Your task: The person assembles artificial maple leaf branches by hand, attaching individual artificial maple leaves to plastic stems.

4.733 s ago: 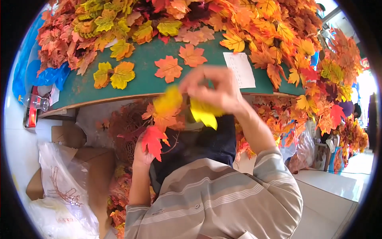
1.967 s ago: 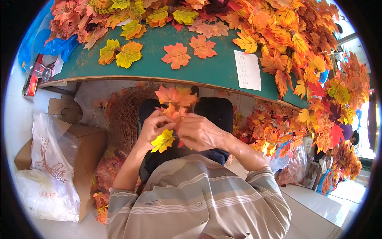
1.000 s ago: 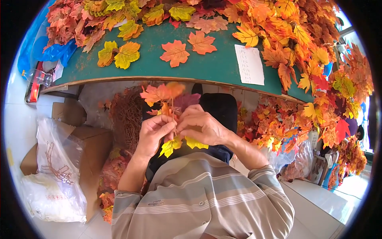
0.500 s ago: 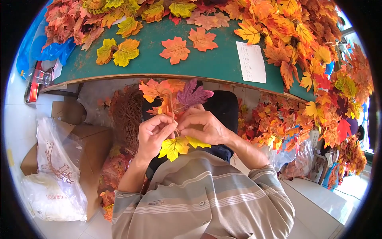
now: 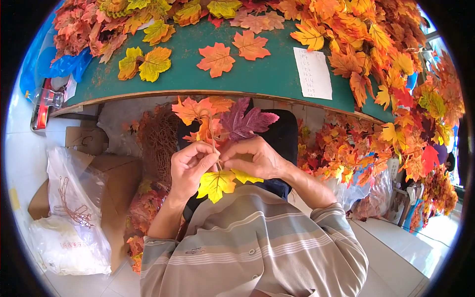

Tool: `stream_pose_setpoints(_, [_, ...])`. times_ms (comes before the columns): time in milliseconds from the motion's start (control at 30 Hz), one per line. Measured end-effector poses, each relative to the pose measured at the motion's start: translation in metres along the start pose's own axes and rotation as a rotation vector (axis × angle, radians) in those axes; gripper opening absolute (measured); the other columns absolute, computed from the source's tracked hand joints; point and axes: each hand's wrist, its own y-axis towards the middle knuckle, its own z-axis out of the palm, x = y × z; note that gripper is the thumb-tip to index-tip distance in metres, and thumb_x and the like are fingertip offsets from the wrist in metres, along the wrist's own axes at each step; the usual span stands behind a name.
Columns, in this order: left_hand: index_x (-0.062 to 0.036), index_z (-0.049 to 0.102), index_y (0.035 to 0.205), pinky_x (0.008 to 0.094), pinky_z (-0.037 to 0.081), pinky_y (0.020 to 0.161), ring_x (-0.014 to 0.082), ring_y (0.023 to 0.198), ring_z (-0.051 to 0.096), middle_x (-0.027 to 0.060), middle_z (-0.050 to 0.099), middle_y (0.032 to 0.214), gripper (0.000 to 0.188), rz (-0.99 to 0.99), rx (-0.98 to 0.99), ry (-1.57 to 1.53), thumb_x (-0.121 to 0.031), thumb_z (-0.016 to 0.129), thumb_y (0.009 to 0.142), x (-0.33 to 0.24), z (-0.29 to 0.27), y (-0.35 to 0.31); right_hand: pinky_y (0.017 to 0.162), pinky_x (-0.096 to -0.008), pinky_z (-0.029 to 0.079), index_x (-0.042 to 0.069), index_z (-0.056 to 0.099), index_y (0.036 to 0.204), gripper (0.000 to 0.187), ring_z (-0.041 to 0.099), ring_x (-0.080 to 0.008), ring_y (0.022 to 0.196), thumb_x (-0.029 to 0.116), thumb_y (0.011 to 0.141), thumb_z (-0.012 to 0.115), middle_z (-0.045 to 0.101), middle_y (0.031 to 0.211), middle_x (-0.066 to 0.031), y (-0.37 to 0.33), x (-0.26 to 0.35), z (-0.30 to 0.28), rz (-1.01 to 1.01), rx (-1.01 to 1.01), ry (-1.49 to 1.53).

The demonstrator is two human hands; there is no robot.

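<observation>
An artificial maple leaf branch is held over my lap, between my two hands. Its thin brown stem (image 5: 213, 132) runs upright, and my left hand (image 5: 189, 168) pinches it between thumb and fingers. My right hand (image 5: 258, 157) is closed beside it, thumb and fingertips meeting at the stem's right side; the exact grip there is partly hidden. Orange leaves (image 5: 193, 111) spread at the branch's top. A purple leaf (image 5: 246, 121) sticks out above my right hand. Below both hands hang yellow leaves (image 5: 216, 185), close to my striped shirt.
Ahead stands a green table (image 5: 183, 67) with loose orange leaves (image 5: 216, 60), a paper with handwriting (image 5: 313, 73) and a large heap of leaves (image 5: 361, 37). On the left are a cardboard box (image 5: 118, 183) and a plastic bag (image 5: 74, 242). Leafy branches (image 5: 341, 153) crowd the right.
The purple leaf has swung out to the right and lies more spread. Both hands keep almost the same place at the stem.
</observation>
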Motion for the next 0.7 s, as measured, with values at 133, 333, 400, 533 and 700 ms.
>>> stream_pose_setpoints(133, [0.0046,0.06,0.092,0.0201,0.048,0.061,0.0091,0.067,0.059,0.0059,0.062,0.085,0.005,0.01,0.0,0.028,0.002,0.061,0.087,0.001,0.0,-0.001,0.07,-0.0277,0.05,-0.001,0.066,0.095,0.013,0.063,-0.0136,0.078,0.005,0.084,0.065,0.067,0.085,-0.0097,0.001,0.003,-0.001,0.001,0.002,-0.007])
stream_pose_setpoints(333, [0.0047,0.061,0.091,0.0201,0.048,0.062,0.0087,0.067,0.059,0.0058,0.062,0.086,0.005,0.03,0.007,0.067,0.003,0.061,0.087,0.001,0.005,0.0,0.07,-0.0271,0.05,-0.002,0.066,0.094,0.012,0.062,-0.0112,0.078,0.005,0.085,0.064,0.068,0.085,-0.0088,-0.001,0.003,0.0,0.038,-0.004,0.034])
stream_pose_setpoints(400, [0.0048,0.061,0.091,0.0201,0.048,0.062,0.0085,0.067,0.059,0.0056,0.062,0.085,0.004,0.036,0.012,0.076,0.003,0.061,0.087,0.002,0.005,0.0,0.07,-0.0269,0.05,-0.002,0.066,0.094,0.012,0.062,-0.0103,0.078,0.005,0.085,0.064,0.068,0.084,-0.0083,-0.001,0.003,0.001,0.046,-0.019,0.032])
stream_pose_setpoints(533, [0.0033,0.061,0.089,0.021,0.048,0.061,0.0092,0.066,0.059,0.0052,0.061,0.084,0.003,-0.073,0.021,-0.006,0.0,0.061,0.088,0.005,0.0,0.002,0.068,-0.0255,0.049,-0.002,0.066,0.093,0.01,0.059,-0.0075,0.075,0.005,0.086,0.064,0.067,0.081,-0.0065,0.002,0.0,0.003,0.078,-0.067,0.072])
stream_pose_setpoints(700, [0.001,0.06,0.088,0.0216,0.047,0.061,0.0098,0.065,0.057,0.0046,0.059,0.085,0.005,-0.146,-0.014,-0.108,-0.003,0.059,0.09,0.011,0.002,0.001,0.067,-0.0241,0.049,-0.002,0.066,0.092,0.009,0.058,-0.0061,0.074,0.004,0.086,0.064,0.067,0.08,-0.0053,0.005,0.006,0.001,0.134,-0.063,0.128])
